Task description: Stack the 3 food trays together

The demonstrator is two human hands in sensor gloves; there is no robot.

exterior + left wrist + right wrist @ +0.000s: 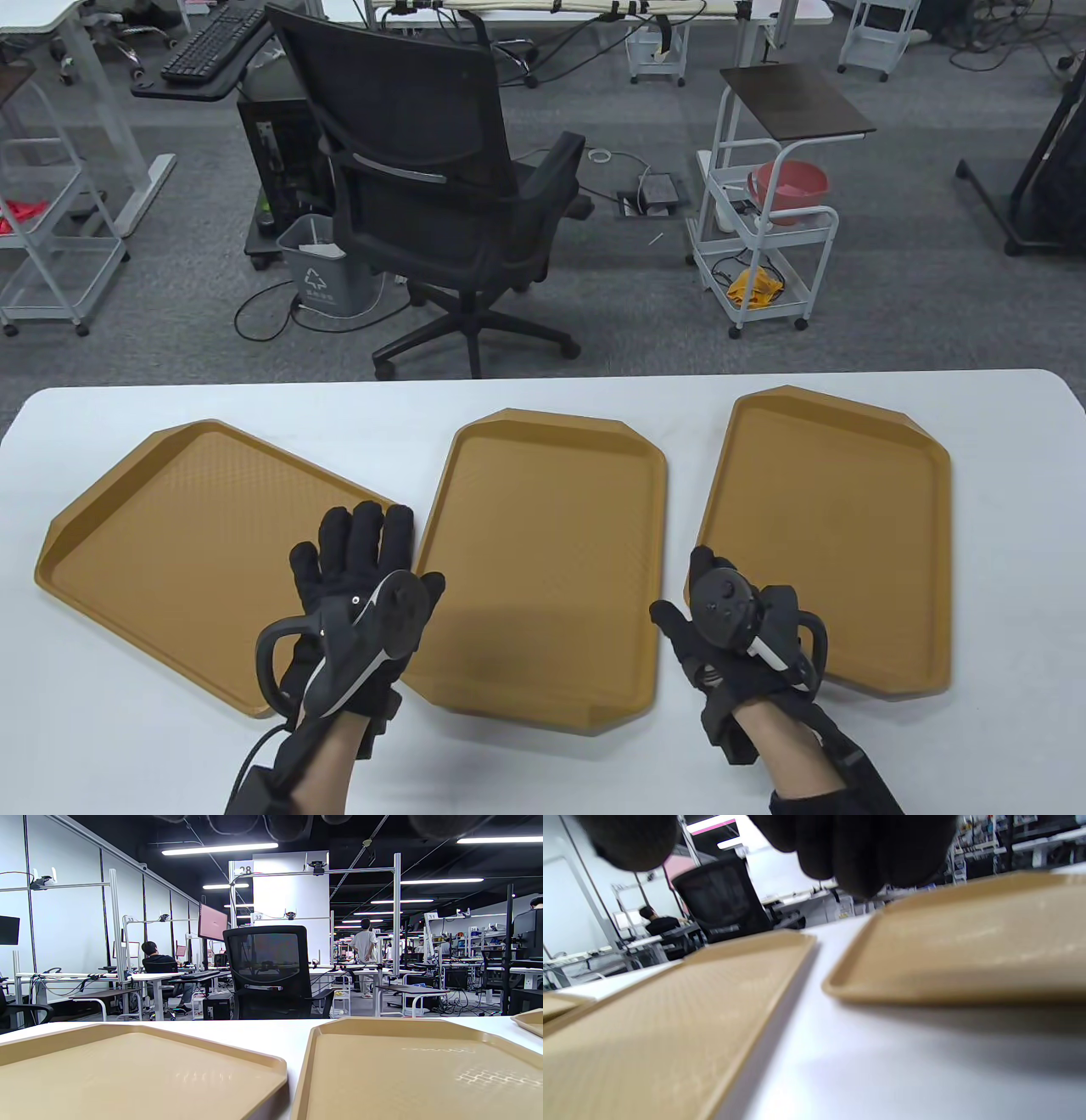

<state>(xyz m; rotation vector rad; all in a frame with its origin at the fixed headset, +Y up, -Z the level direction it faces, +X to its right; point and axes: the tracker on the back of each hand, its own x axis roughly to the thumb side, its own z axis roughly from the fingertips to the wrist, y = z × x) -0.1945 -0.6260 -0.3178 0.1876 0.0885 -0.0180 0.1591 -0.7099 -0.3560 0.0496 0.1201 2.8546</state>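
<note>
Three tan food trays lie side by side, flat on the white table [543,764]. They are the left tray [170,543], the middle tray [547,543] and the right tray [836,518]. None of them overlaps another. My left hand [365,543] hovers with its fingers spread over the left tray's right corner, close to the middle tray. My right hand [683,586] is at the right tray's near-left corner, with the thumb held apart from the fingers and nothing in it. In the right wrist view my fingers [861,849] hang above the gap between the middle tray [670,1018] and the right tray [967,942].
A black office chair [441,170] stands just beyond the table's far edge. A white cart [764,246] stands further back on the right. In the left wrist view the left tray [127,1073] and the middle tray [415,1069] have a narrow strip of table between them.
</note>
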